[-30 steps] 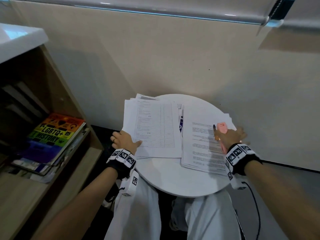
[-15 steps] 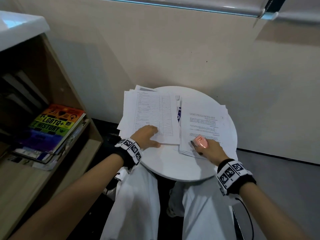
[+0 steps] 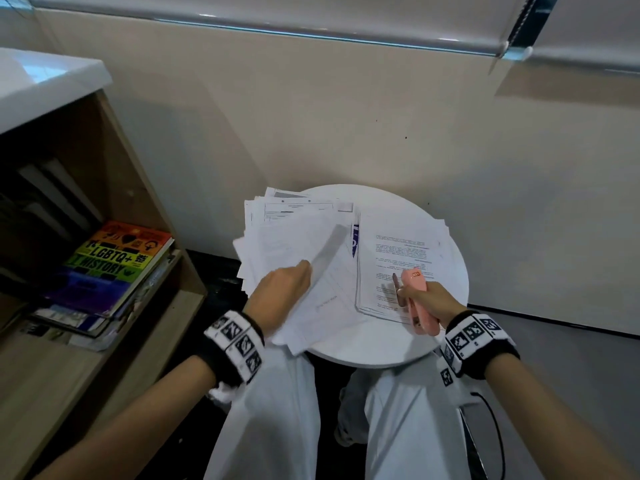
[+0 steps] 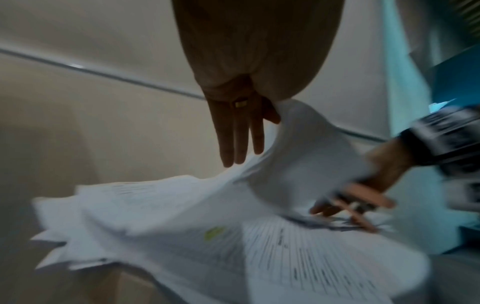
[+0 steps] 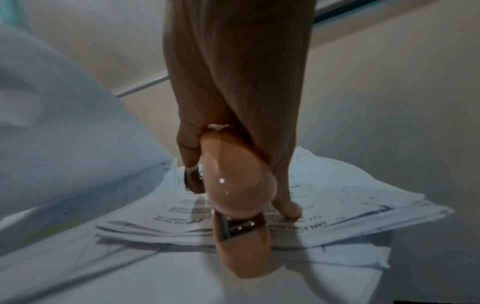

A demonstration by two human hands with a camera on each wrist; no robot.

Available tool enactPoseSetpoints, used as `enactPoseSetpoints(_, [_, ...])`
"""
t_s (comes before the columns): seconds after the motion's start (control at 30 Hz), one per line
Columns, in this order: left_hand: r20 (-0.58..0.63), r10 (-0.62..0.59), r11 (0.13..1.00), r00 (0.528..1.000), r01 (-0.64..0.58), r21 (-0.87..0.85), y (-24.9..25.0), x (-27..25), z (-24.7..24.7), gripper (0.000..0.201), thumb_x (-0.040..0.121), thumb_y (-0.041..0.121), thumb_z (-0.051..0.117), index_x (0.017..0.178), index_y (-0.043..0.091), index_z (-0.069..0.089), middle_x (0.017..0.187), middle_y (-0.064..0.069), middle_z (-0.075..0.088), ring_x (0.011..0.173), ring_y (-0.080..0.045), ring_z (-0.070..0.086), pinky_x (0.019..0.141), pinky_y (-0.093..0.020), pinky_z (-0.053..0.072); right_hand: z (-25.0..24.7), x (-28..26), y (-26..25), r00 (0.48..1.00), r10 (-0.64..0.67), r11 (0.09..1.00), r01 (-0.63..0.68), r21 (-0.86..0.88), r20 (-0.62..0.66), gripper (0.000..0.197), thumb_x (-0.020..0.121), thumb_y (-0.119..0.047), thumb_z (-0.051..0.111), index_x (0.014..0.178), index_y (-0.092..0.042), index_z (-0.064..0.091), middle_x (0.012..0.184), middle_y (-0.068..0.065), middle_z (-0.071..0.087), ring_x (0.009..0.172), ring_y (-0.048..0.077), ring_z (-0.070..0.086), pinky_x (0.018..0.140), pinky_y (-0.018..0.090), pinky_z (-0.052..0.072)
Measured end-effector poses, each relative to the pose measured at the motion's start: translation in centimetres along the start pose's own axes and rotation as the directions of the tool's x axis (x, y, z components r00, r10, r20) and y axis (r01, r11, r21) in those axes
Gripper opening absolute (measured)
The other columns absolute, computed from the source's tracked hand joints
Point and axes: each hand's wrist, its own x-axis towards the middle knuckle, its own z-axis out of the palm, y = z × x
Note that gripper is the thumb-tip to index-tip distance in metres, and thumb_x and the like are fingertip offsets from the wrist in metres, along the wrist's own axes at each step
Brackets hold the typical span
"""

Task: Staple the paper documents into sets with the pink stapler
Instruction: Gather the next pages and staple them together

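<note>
Two piles of printed paper lie on a round white table (image 3: pixel 374 348). My left hand (image 3: pixel 284 289) pinches a few sheets (image 3: pixel 322 271) of the left pile (image 3: pixel 277 216) and lifts their near edge. In the left wrist view the sheets (image 4: pixel 306 148) curl up from beside the thumb while the other fingers (image 4: pixel 239 139) point straight down. My right hand (image 3: pixel 436 303) grips the pink stapler (image 3: pixel 414 282) over the near part of the right pile (image 3: pixel 398 244). In the right wrist view the stapler (image 5: pixel 239 185) points down at that pile (image 5: pixel 337 201), and one fingertip (image 5: pixel 289 209) touches the top page.
A wooden shelf unit (image 3: pixel 138 188) stands close on the left, holding a rainbow-covered book (image 3: pixel 114 265) on other books. A beige wall runs right behind the table. My knees in white trousers (image 3: pixel 277 410) sit under the table's near edge.
My left hand, earlier flat on the left pile, now lifts several sheets off it. My right hand has carried the stapler from the right pile's far right side toward its near edge.
</note>
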Motion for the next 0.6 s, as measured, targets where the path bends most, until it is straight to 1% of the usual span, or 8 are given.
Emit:
enactPoseSetpoints(0.17, [0.215, 0.208, 0.969, 0.954, -0.171, -0.175, 2.8, -6.2, 0.6, 0.037, 0.088, 0.046, 0.017, 0.076, 0.017, 0.035, 0.075, -0.009, 0.055, 0.066, -0.019, 0.052, 0.066, -0.04, 0.043, -0.6, 0.3, 0.0, 0.999, 0.026, 0.996, -0.023, 0.081, -0.038, 0.023, 0.086, -0.023, 0.065, 0.096, -0.002, 0.063, 0.084, 0.016, 0.063, 0.075, 0.031, 0.06, 0.07, 0.037, 0.051])
enactPoseSetpoints(0.23, [0.394, 0.197, 0.976, 0.898, -0.14, -0.168, 2.1, -7.4, 1.9, 0.058, 0.092, 0.062, 0.008, 0.1, 0.025, 0.052, 0.111, 0.003, 0.061, 0.1, -0.01, 0.054, 0.099, -0.04, 0.038, -0.7, 0.2, 0.0, 0.998, 0.038, 0.996, -0.034, 0.085, -0.049, 0.022, 0.086, -0.023, 0.065, 0.094, -0.003, 0.062, 0.083, 0.015, 0.063, 0.075, 0.03, 0.06, 0.071, 0.038, 0.051])
enactPoseSetpoints(0.3, [0.469, 0.115, 0.993, 0.876, -0.091, -0.073, 0.2, -7.9, 3.1, 0.083, 0.079, 0.075, -0.003, 0.128, 0.032, 0.049, 0.152, 0.012, 0.031, 0.143, -0.007, 0.02, 0.119, -0.048, 0.006, -0.6, 0.1, 0.0, 0.997, 0.051, 0.997, -0.047, 0.067, -0.055, 0.024, 0.085, -0.025, 0.065, 0.095, -0.003, 0.062, 0.084, 0.015, 0.064, 0.075, 0.031, 0.06, 0.073, 0.041, 0.053])
enactPoseSetpoints(0.33, [0.389, 0.039, 0.998, 0.92, -0.017, -0.059, -0.8, -7.9, 3.5, 0.081, 0.079, 0.077, 0.002, 0.128, 0.032, 0.049, 0.156, 0.011, 0.022, 0.146, -0.01, 0.011, 0.119, -0.052, 0.002, -0.5, 0.0, 0.0, 0.997, 0.056, 0.997, -0.053, 0.062, -0.052, 0.025, 0.085, -0.025, 0.065, 0.096, -0.003, 0.062, 0.085, 0.017, 0.064, 0.075, 0.032, 0.061, 0.075, 0.043, 0.054])
enactPoseSetpoints(0.4, [-0.003, -0.185, 0.983, 0.983, 0.185, -0.011, -2.3, -8.0, 3.6, 0.052, 0.085, 0.063, 0.04, 0.119, 0.026, 0.05, 0.149, 0.004, 0.029, 0.142, -0.02, 0.023, 0.114, -0.055, 0.02, -0.4, -0.3, -0.1, 0.997, 0.075, 0.994, -0.072, 0.08, -0.036, 0.025, 0.085, -0.023, 0.066, 0.097, -0.002, 0.061, 0.083, 0.019, 0.062, 0.071, 0.032, 0.06, 0.068, 0.043, 0.055])
enactPoseSetpoints(0.47, [-0.197, -0.467, 0.882, 0.862, 0.469, -0.04, -3.6, -8.0, 3.3, 0.066, 0.075, 0.045, 0.069, 0.128, 0.016, 0.041, 0.142, -0.004, 0.029, 0.131, -0.029, 0.031, 0.105, -0.053, 0.033, -0.2, -0.6, -0.1, 0.994, 0.109, 0.988, -0.107, 0.109, -0.019, 0.024, 0.085, -0.021, 0.065, 0.098, -0.002, 0.06, 0.085, 0.02, 0.059, 0.072, 0.032, 0.058, 0.06, 0.042, 0.055])
enactPoseSetpoints(0.53, [-0.09, -0.668, 0.739, 0.738, 0.645, -0.194, -4.9, -7.9, 2.9, 0.089, 0.07, 0.038, 0.079, 0.137, 0.006, 0.03, 0.14, -0.013, 0.028, 0.128, -0.034, 0.033, 0.101, -0.051, 0.037, -0.1, -0.7, -0.1, 0.992, 0.127, 0.984, -0.125, 0.125, -0.007, 0.025, 0.087, -0.019, 0.064, 0.103, -0.001, 0.058, 0.088, 0.02, 0.058, 0.073, 0.032, 0.057, 0.054, 0.04, 0.056])
enactPoseSetpoints(0.6, [0.075, -0.727, 0.614, 0.683, 0.695, -0.374, -6.1, -7.9, 2.8, 0.082, 0.068, 0.028, 0.083, 0.131, -0.001, 0.039, 0.131, -0.018, 0.044, 0.118, -0.034, 0.048, 0.091, -0.041, 0.045, -0.1, -0.8, -0.1, 0.992, 0.127, 0.984, -0.126, 0.123, -0.006, 0.025, 0.089, -0.02, 0.063, 0.104, -0.001, 0.057, 0.09, 0.022, 0.059, 0.071, 0.032, 0.057, 0.052, 0.038, 0.056])
